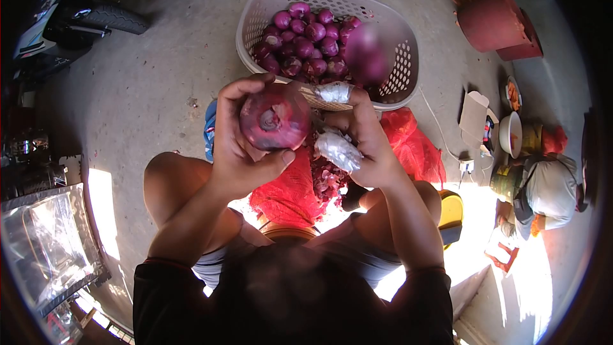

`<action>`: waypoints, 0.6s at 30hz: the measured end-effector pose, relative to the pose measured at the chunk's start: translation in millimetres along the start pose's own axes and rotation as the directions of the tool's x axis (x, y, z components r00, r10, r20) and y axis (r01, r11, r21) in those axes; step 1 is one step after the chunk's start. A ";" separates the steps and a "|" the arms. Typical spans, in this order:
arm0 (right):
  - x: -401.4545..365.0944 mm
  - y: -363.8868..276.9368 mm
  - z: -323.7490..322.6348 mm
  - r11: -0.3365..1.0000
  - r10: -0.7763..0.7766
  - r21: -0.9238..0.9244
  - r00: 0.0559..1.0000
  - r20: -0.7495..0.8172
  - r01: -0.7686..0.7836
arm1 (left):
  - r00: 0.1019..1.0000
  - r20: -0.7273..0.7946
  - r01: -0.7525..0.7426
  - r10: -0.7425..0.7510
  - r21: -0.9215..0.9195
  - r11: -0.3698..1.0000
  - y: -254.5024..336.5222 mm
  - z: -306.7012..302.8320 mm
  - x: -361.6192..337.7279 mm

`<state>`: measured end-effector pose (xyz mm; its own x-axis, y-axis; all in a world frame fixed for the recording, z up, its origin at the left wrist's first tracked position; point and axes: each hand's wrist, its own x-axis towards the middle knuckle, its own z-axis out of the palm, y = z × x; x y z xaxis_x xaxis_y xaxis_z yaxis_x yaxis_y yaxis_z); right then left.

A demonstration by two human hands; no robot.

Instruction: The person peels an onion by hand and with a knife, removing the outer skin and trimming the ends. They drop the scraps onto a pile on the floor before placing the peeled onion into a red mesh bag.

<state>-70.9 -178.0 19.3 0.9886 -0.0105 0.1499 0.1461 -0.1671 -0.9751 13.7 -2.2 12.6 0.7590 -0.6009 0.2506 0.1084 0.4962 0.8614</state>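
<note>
My left hand (233, 144) is closed around a large red onion (274, 118), its root or stem end facing me. Just right of the onion is my right hand (370, 137), thumb and index finger spread apart. Silvery wrapping (338, 149) covers the thumb, and more covers the index finger; I make out nothing held between them. Beyond both hands stands a pale perforated plastic basket (248, 9) with many purple onions (304, 46) in it. A blurred purple shape (368, 54) shows over its right side. Beneath my hands lie dark red onion skins (327, 182).
Red mesh bags (284, 188) lie between my legs and by the right knee (415, 147). A yellow sandal (451, 217) shows at right. Farther right are a seated person (549, 188), a white bowl (510, 134) and a red tub (491, 20). A motorcycle wheel (112, 17) is at upper left.
</note>
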 end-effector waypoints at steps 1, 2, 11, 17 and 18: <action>-2.6 -1.2 -3.5 0.998 0.009 -0.063 0.999 0.030 -0.008 | 0.999 -0.019 0.041 -0.041 0.003 0.999 2.0 -0.3 0.5; -3.5 -1.6 -5.1 0.992 0.021 -0.126 0.998 0.060 -0.013 | 0.996 -0.038 0.082 -0.082 0.006 0.997 4.1 -0.5 1.0; 0.8 -5.1 -4.7 0.942 -0.181 -0.265 0.977 0.113 0.205 | 0.999 0.024 0.031 -0.032 0.032 0.999 3.6 0.4 2.8; 2.4 -1.4 -1.6 0.965 -0.123 -0.228 0.992 0.030 0.127 | 0.998 0.004 0.056 -0.057 0.072 0.996 4.9 0.8 2.6; 3.5 2.4 -0.9 0.958 -0.162 -0.238 0.987 0.016 0.161 | 0.998 0.004 0.066 -0.066 0.050 0.997 4.6 1.0 2.0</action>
<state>-67.1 -179.3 17.6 0.9523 0.0325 0.3035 0.2910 -0.3967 -0.8706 15.0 -1.7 17.6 0.7478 -0.6346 0.1948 0.1255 0.4233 0.8972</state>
